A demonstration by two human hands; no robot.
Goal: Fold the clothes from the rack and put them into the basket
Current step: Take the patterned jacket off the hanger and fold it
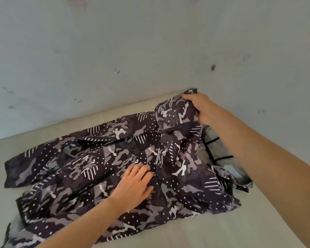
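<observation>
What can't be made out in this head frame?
- Rack and basket: neither is in the head view.
- Camouflage jacket: its lower left part is cut off by the bottom edge; the left hand and forearm cover part of it.
- Right hand: fingertips buried in the bunched fabric it grips.
- Grey mesh lining: mostly hidden by the right forearm.
- Bed surface: its extent runs past the frame edges.

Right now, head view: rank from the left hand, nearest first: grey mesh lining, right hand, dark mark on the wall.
From the left hand, flat on the camo jacket:
1. Grey mesh lining, right, beside the right forearm.
2. Right hand, up right, gripping the jacket's far end.
3. Dark mark on the wall, above that.
</observation>
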